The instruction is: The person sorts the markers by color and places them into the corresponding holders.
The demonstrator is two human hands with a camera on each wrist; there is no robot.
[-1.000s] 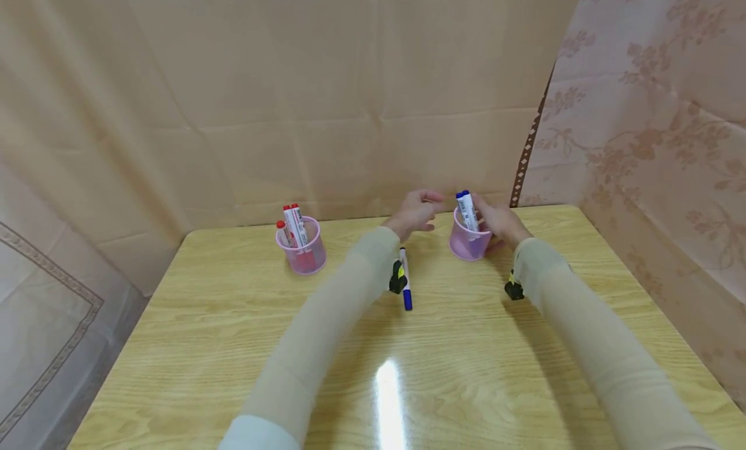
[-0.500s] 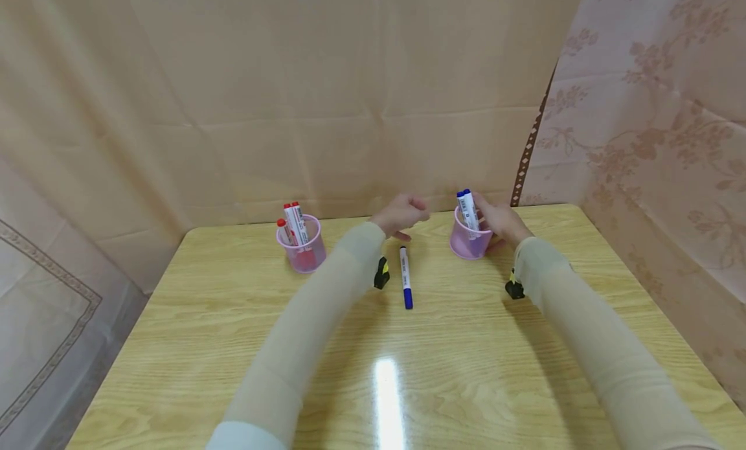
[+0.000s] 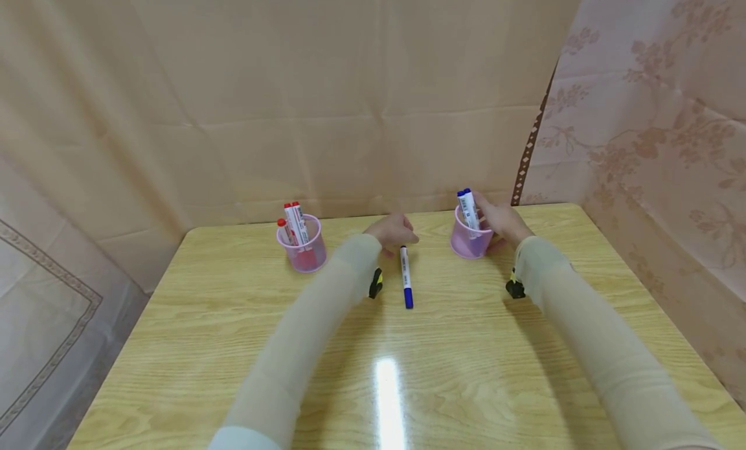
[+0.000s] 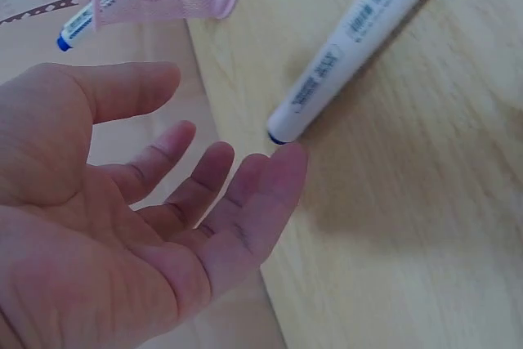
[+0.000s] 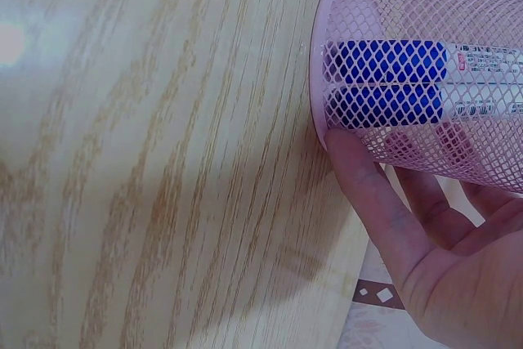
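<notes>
A whiteboard marker (image 3: 406,272) with a blue cap lies on the wooden table, cap toward the person. My left hand (image 3: 393,231) hovers by its far end, holding nothing. In the left wrist view its fingers are loosely bent, with one fingertip (image 4: 288,157) right at the end of the marker (image 4: 335,55). On the right, my right hand (image 3: 502,220) holds a pink mesh pen cup (image 3: 468,244) by its right side. Two blue-tipped markers (image 3: 467,209) stand in that cup, and the right wrist view shows their blue caps (image 5: 388,104) through the mesh at the bottom.
A second pink mesh pen cup (image 3: 315,252) stands at the left, with several red-tipped markers (image 3: 296,223) in it. The table (image 3: 192,333) ends at the back against a beige curtain (image 3: 245,113). Patterned cloth (image 3: 658,133) hangs along the right side.
My left hand has come away from the right cup, moving left and down toward the far end of the lying marker. The right hand stays at its cup.
</notes>
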